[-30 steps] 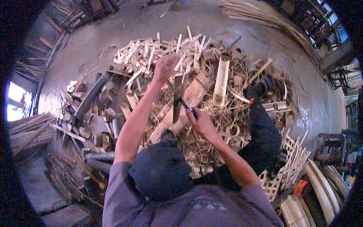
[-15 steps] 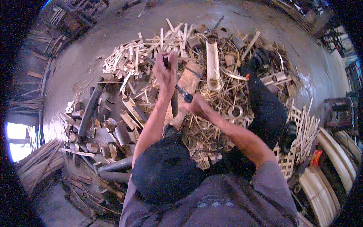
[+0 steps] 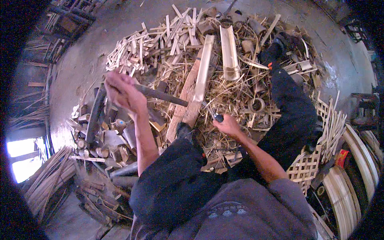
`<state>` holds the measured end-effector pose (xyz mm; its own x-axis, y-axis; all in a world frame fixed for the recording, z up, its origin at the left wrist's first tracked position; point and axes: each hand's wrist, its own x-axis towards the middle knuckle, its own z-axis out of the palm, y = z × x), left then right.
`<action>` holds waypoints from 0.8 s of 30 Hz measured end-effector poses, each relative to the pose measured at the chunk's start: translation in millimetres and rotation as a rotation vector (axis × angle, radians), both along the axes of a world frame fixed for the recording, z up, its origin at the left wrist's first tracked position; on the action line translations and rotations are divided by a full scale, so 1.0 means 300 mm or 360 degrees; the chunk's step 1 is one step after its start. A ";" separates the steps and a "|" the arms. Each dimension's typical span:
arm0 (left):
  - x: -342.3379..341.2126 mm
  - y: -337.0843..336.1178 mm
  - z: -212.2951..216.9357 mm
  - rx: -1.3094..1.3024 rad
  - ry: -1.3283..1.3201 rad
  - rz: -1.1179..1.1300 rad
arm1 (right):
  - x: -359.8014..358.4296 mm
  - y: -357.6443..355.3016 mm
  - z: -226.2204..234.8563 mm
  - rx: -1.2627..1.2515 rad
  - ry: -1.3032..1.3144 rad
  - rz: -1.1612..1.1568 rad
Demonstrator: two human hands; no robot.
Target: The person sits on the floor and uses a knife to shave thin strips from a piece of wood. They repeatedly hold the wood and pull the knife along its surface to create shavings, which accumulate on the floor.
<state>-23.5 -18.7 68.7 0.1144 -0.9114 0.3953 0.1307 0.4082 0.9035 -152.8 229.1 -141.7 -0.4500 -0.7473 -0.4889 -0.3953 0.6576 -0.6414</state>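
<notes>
My left hand (image 3: 126,94), slightly blurred, is closed around the far end of a dark-skinned bamboo piece (image 3: 162,95) that slants across the wooden block (image 3: 184,98). In my right hand (image 3: 229,126) is a knife (image 3: 218,117), gripped by its dark handle, its blade pointing up and left toward the block. A pale, hollow bamboo half (image 3: 204,68) rests against the block, inner side up, touched by neither hand. To its right lies a second pale bamboo half (image 3: 229,54) on the shavings. My foot (image 3: 185,131) is by the block's near end.
Split bamboo strips (image 3: 132,50) are heaped at the far left. Short bamboo tubes (image 3: 94,152) lie at left, shavings (image 3: 224,140) around the block. A woven bamboo lattice (image 3: 306,168) stands right of my leg (image 3: 294,108), near long curved bamboo pieces (image 3: 340,196).
My left hand has swung left and nearer with a bamboo piece, from upright to slanting. A pale bamboo half now lies apart at the block. The knife has moved right and nearer.
</notes>
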 end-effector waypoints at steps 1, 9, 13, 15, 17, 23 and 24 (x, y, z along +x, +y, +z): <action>0.026 0.013 -0.012 0.0016 0.0012 0.0008 | 0.010 0.013 0.002 -0.0052 0.0083 -0.0111; 0.151 0.113 -0.098 -0.0165 -0.0561 0.0439 | 0.108 -0.030 0.239 -0.0396 0.0112 0.0000; 0.153 0.161 -0.073 0.0119 0.0041 0.0411 | 0.229 -0.106 0.324 -0.0398 -0.0476 0.0077; 0.096 0.179 -0.099 0.0069 0.0042 0.0397 | 0.267 -0.159 0.350 -0.0564 -0.0691 0.0086; 0.114 0.194 -0.090 0.0028 0.0062 0.0356 | 0.298 -0.178 0.361 -0.0602 -0.0812 0.0148; 0.099 0.186 -0.092 0.0052 0.0032 0.0300 | 0.302 -0.153 0.270 -0.0374 -0.0418 0.0147; 0.095 0.165 -0.100 0.0086 0.0070 0.0338 | 0.279 -0.118 0.203 -0.0286 -0.0314 0.0026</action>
<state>5.1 30.9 38.7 0.3217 -0.8849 0.3368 0.0866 0.3817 0.9202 -69.1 193.6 -80.8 -0.3462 -0.8365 -0.4248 -0.2604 0.5207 -0.8131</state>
